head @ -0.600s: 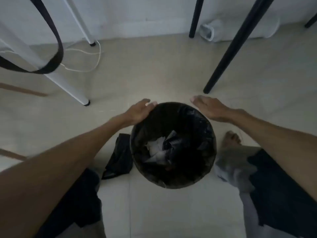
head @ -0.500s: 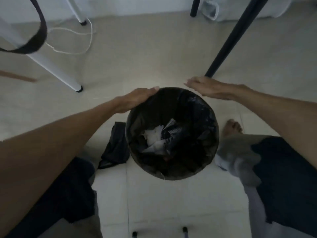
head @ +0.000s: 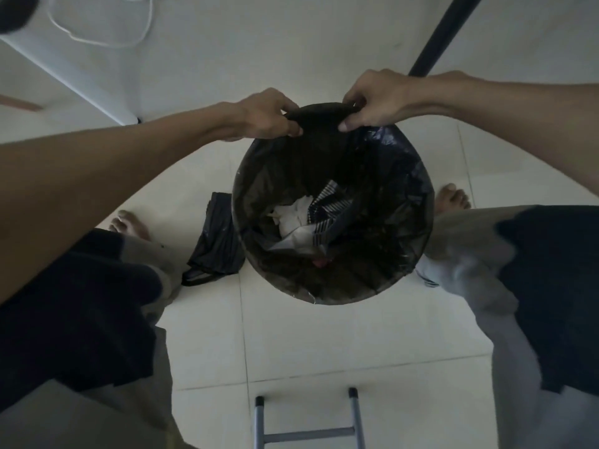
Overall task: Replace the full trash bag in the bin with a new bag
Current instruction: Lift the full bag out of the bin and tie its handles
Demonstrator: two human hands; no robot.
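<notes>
A round black bin (head: 337, 294) stands on the tiled floor between my feet. It is lined with a black trash bag (head: 324, 157) holding white paper and striped scraps (head: 301, 218). My left hand (head: 269, 116) pinches the bag's edge at the far rim, left of centre. Just to the right, my right hand (head: 372, 100) pinches the same far edge. The strip of bag between both hands is lifted off the rim. A folded black bag (head: 215, 244) lies on the floor against the bin's left side.
A black table leg (head: 437, 37) rises behind my right hand. A white leg (head: 74, 89) and a white cable (head: 107, 43) are at far left. A grey metal frame (head: 308, 422) stands at the near edge. My bare feet (head: 129, 222) flank the bin.
Both hands went from hovering flat and open over the far rim to pinching the bag's edge. The camera tilted further down, bringing my feet and the grey frame into view.
</notes>
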